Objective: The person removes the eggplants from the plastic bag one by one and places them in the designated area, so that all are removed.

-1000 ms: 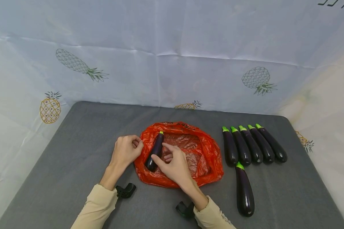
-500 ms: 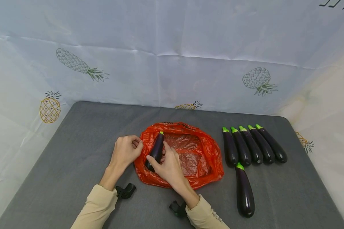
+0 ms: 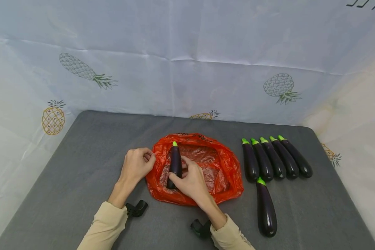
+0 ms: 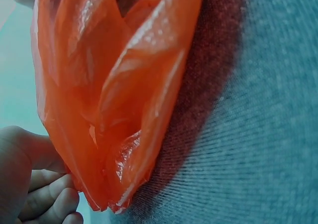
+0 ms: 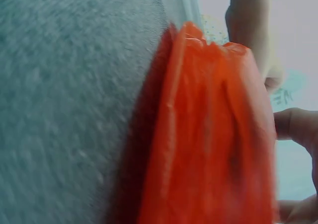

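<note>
A red plastic bag (image 3: 235, 173) lies with its mouth spread wide on the grey table. My left hand (image 3: 138, 163) pinches the bag's left rim; the left wrist view has thumb and fingers (image 4: 47, 157) at the gathered edge of the bag (image 4: 94, 95). Inside the mouth, toward the left, a dark purple eggplant (image 3: 175, 162) with a green stem end points away from me. My right hand (image 3: 192, 180) holds it from the right, thumb near its lower end. In the right wrist view the bag's side (image 5: 213, 134) hides the eggplant.
Right of the bag, several eggplants (image 3: 278, 161) lie side by side in a slanted row, stems away. One more eggplant (image 3: 266, 210) lies nearer, its stem touching the row. A pineapple-print cloth (image 3: 187, 86) hangs behind the table (image 3: 97, 146).
My right hand has moved left to the eggplant, taken hold of it, and shifted it rightward, turning it straighter. The left hand stays at the bag's rim.
</note>
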Demonstrator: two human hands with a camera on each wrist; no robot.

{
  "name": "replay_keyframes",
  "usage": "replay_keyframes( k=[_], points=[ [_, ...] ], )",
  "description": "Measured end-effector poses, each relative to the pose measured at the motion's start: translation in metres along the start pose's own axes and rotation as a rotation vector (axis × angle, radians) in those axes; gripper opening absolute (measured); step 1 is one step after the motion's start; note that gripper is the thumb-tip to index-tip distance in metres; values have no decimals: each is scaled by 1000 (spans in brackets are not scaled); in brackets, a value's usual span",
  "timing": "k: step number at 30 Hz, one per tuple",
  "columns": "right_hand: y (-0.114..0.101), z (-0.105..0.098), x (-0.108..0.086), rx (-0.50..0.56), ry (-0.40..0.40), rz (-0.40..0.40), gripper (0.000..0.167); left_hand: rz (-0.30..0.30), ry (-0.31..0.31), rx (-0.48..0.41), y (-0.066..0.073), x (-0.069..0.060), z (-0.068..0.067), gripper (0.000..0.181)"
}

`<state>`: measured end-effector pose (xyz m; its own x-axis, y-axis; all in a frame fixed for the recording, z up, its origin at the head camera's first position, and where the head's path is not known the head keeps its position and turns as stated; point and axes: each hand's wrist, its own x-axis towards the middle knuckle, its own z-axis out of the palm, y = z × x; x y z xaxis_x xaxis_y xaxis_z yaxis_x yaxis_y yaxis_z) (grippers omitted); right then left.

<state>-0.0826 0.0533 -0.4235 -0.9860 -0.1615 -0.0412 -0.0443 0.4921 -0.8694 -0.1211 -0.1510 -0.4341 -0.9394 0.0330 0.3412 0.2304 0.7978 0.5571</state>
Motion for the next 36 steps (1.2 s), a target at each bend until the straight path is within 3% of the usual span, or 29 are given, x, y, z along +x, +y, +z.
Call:
replay_keyframes(
  k=[8, 16, 25, 36],
  points=[
    [-6, -10, -7, -3, -25, 22, 70, -2, -2, -7, 0, 0, 0, 14],
    [-12, -20, -12, 4, 52, -35, 68, 6, -1, -4, 2, 2, -1, 15],
    [-13, -28, -13, 21, 58, -17, 66, 3, -8, -4, 2, 1, -2, 15],
    [-13, -37, -15, 35, 122, -6, 58, 4, -9, -14, 2, 1, -3, 15]
  ],
)
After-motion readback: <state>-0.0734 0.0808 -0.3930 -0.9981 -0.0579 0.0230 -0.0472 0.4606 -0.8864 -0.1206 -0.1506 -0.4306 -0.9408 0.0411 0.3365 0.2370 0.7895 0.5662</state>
